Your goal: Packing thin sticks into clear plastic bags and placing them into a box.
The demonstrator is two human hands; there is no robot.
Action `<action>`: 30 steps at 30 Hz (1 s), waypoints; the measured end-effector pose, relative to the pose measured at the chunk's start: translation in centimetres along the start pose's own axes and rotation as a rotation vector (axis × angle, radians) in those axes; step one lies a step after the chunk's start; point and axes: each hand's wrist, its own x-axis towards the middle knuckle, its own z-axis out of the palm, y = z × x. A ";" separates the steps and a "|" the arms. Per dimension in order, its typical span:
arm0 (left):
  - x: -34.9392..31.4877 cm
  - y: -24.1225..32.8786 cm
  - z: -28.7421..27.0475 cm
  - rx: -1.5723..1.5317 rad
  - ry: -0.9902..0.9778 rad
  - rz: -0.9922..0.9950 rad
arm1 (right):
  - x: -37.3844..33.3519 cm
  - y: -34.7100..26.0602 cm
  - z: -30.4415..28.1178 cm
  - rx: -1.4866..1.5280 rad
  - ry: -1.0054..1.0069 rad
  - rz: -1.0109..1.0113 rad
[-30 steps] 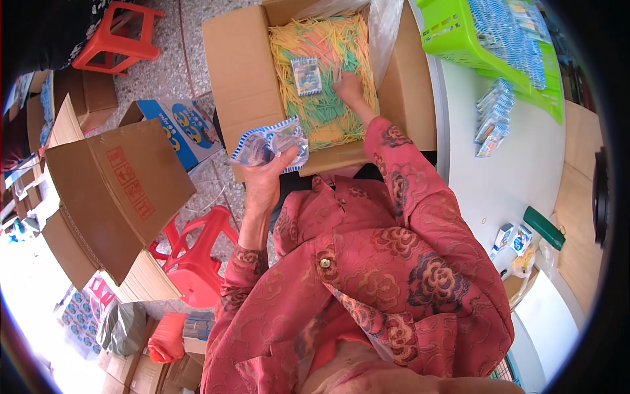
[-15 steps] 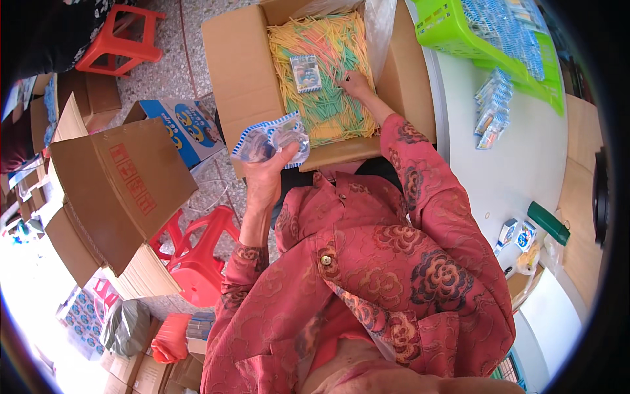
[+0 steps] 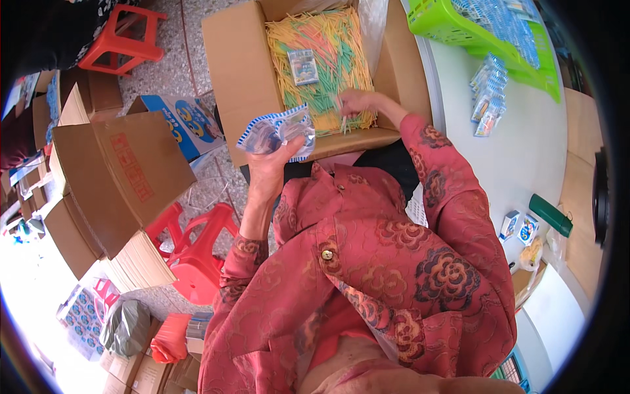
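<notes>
Garment: a pink-red jacket [image 3: 394, 276] with a woven flower pattern (darker red and brown blooms).
Sleeves: long, the same cloth.
Front: a small round golden button [image 3: 326, 254].

I count two red stools: one [image 3: 121, 39] up by the far wall, one [image 3: 193, 253] beside my knee. One open box [image 3: 230, 79] of sticks, one packet [image 3: 303, 65] lying on them. One green basket [image 3: 453, 26], one green tube [image 3: 550, 215].
</notes>
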 end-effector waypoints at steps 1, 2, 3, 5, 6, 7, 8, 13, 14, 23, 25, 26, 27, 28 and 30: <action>-0.1 0.0 0.1 0.007 -0.010 0.004 | 0.1 0.8 0.9 0.000 0.001 -0.001; -0.1 -0.1 0.3 0.014 -0.021 0.008 | 0.1 1.7 1.8 -0.033 0.013 -0.020; -0.3 -0.1 0.2 0.016 -0.013 0.013 | 0.1 1.3 2.6 -0.070 0.018 -0.044; -0.5 -0.2 0.2 0.083 -0.036 0.019 | -0.5 0.6 2.4 -0.115 0.010 0.026; -0.4 -0.3 0.4 0.067 -0.010 0.025 | -1.1 0.5 2.3 -0.067 0.031 0.019; -0.5 -0.3 0.4 0.068 -0.011 0.030 | -1.6 0.4 2.2 -0.018 0.054 0.012; -0.5 -0.3 0.4 0.098 -0.017 0.018 | -1.9 0.1 2.2 -0.020 0.057 0.009; -0.6 -0.5 0.4 0.125 -0.006 -0.001 | -6.7 -6.5 1.6 0.168 0.506 -0.334; -0.6 -0.6 0.6 0.123 -0.018 0.006 | -8.4 -8.4 1.6 0.165 0.508 -0.336; -0.3 -1.6 0.8 0.200 -0.044 0.034 | -17.3 -17.8 4.2 0.347 0.583 -0.769; -0.2 -1.5 1.1 0.232 -0.036 0.068 | -17.9 -18.4 5.1 0.273 0.655 -0.823; -0.3 -1.3 1.4 0.247 -0.040 0.081 | -18.1 -18.6 5.3 0.239 0.684 -0.842; -0.4 -1.1 1.6 0.262 -0.045 0.093 | -18.0 -18.6 5.6 0.236 0.680 -0.844; -0.4 -1.0 1.7 0.260 -0.041 0.096 | -17.9 -18.5 5.9 0.160 0.743 -0.868; -0.6 -0.9 1.9 0.240 -0.034 0.093 | -17.8 -18.5 6.2 0.082 0.801 -0.893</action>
